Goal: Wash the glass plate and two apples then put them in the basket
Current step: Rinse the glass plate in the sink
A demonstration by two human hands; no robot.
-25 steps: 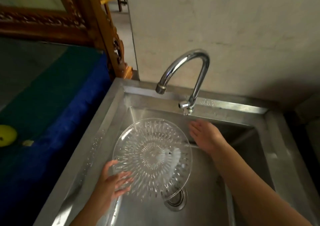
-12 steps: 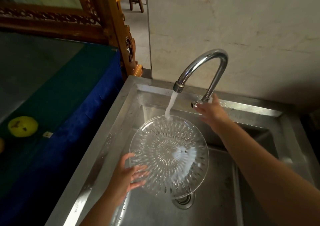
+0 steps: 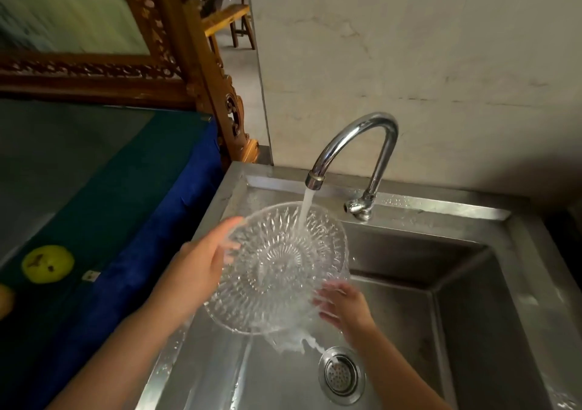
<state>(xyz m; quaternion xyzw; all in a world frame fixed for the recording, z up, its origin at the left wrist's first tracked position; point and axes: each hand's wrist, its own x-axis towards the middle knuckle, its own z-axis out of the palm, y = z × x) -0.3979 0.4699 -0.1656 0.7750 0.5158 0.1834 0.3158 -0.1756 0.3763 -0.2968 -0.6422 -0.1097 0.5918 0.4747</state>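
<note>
The cut-glass plate (image 3: 277, 268) is tilted over the steel sink (image 3: 472, 299) under running water from the chrome tap (image 3: 352, 145). My left hand (image 3: 201, 268) grips the plate's left rim, thumb on top and fingers behind the glass. My right hand (image 3: 341, 304) touches the plate's lower right edge with spread fingers, partly seen through glass and splashing water. A yellow-green apple (image 3: 47, 263) lies on the dark cloth to the left. A second fruit (image 3: 4, 299) shows only as a sliver at the left edge. No basket is in view.
The drain (image 3: 341, 375) sits below the plate in the sink floor. A blue-green cloth (image 3: 141, 220) covers the counter left of the sink. A carved wooden frame (image 3: 189, 72) stands behind it. The tap's valve (image 3: 357, 206) is at the sink's back rim.
My right hand left the tap valve and came down to the plate's lower right edge. The plate has been raised under the stream, and my left hand has shifted up its left rim.
</note>
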